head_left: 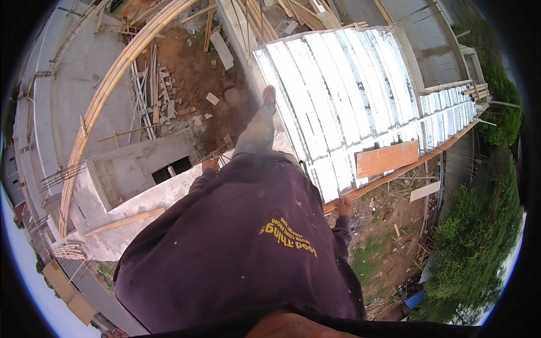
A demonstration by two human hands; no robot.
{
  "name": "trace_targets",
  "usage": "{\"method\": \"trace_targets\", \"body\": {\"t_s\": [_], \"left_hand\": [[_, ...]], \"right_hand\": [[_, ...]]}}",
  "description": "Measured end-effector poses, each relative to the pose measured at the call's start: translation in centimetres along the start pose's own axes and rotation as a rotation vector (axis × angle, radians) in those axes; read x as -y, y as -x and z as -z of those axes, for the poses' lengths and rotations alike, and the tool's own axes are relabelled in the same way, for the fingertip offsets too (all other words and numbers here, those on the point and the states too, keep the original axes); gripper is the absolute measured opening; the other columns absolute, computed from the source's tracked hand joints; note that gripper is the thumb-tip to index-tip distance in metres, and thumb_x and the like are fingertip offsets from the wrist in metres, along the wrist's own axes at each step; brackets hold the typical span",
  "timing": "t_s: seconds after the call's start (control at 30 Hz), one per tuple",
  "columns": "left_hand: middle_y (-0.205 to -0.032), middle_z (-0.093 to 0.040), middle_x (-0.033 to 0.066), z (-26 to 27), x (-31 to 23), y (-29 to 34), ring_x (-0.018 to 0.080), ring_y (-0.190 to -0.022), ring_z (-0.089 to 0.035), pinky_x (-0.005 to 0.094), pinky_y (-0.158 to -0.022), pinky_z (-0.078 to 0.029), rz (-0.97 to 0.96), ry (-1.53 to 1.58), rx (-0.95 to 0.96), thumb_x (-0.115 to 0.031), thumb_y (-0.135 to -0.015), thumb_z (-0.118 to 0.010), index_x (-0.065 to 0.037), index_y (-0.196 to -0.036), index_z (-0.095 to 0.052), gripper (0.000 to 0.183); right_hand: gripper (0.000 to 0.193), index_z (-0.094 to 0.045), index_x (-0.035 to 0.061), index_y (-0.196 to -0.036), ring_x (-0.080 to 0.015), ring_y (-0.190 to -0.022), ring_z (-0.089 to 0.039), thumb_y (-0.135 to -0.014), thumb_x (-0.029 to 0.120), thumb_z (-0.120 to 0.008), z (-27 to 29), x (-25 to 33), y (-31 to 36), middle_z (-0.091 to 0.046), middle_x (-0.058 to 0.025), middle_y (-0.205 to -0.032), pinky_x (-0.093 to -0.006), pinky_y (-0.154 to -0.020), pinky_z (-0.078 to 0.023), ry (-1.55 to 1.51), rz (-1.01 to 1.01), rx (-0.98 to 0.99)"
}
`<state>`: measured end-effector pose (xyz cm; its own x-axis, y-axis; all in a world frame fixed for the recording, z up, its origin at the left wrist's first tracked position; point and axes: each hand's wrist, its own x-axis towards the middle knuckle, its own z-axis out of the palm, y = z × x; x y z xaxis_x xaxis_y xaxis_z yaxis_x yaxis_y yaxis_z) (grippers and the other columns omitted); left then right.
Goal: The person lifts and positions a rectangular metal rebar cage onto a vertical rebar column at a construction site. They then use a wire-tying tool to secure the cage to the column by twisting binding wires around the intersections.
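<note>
My left hand [210,164] is beside my left hip, above the top of a concrete wall [189,180]. Its fingers look curled, next to thin bent bars [222,156]; whether it holds one is too small to tell. My right hand [344,207] is low by my right side, at a long wooden beam [389,179] along the edge of the shiny metal decking [338,84]. Its fingers are too small to read. One foot [269,93] in a sandal is on the wall ledge along the decking. A reddish-brown board [387,159] lies over the decking near my right hand.
Left of the wall, the ground far below holds dirt, rubble and scrap timber [155,84]. Long bamboo poles [96,107] curve along the left. Concrete slabs [107,56] and a concrete box-like recess [141,163] lie beyond. Beneath the right edge are grass, debris and trees [468,259].
</note>
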<state>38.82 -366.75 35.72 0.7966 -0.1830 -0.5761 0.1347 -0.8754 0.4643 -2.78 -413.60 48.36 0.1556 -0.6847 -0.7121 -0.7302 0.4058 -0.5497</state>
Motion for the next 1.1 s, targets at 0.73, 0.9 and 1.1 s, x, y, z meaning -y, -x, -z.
{"method": "trace_targets", "body": {"t_s": [0.73, 0.9, 1.1], "left_hand": [[-0.132, -0.053, 0.0124, 17.2, -49.4, -21.3, 0.0338, -0.127, -0.048, 0.048, -0.112, -0.033, -1.058, 0.044, -0.078, -0.043, -0.081, -0.076, -0.007, -0.116, -0.061, 0.053], [-0.142, -0.042, 0.027, 26.7, -52.3, -44.7, 0.0364, -0.134, -0.043, 0.0418, -0.11, -0.037, -0.236, 0.598, -0.571, -0.073, -0.062, -0.078, 0.009, -0.142, -0.032, 0.124], [-0.066, -0.06, 0.007, 27.9, -54.4, -60.2, 0.0176, -0.062, -0.058, 0.0336, -0.062, -0.047, -0.246, 1.024, -0.311, -0.061, -0.087, -0.063, 0.002, -0.091, -0.071, 0.064]], "right_hand": [[0.024, -0.059, 0.0087, -0.094, -0.0135, -0.061, -0.056, -0.102, 0.031, -0.053, -28.1, 50.4, -14.4, -0.058, 0.0008, -0.07, -0.0322, -0.063, -0.05, -1.223, -0.139, 0.948], [0.025, -0.054, 0.0147, -0.081, -0.0139, -0.053, -0.047, -0.097, 0.032, -0.059, -24.2, 48.3, -19.8, -0.048, 0.0026, -0.062, -0.032, -0.055, -0.042, -0.909, -0.098, 0.504], [0.046, -0.046, 0.017, -0.072, -0.0117, -0.041, -0.034, -0.09, 0.055, -0.063, -20.2, 45.4, -24.9, -0.033, 0.0039, -0.053, -0.0307, -0.038, -0.032, -0.55, -0.254, 0.148]]}}
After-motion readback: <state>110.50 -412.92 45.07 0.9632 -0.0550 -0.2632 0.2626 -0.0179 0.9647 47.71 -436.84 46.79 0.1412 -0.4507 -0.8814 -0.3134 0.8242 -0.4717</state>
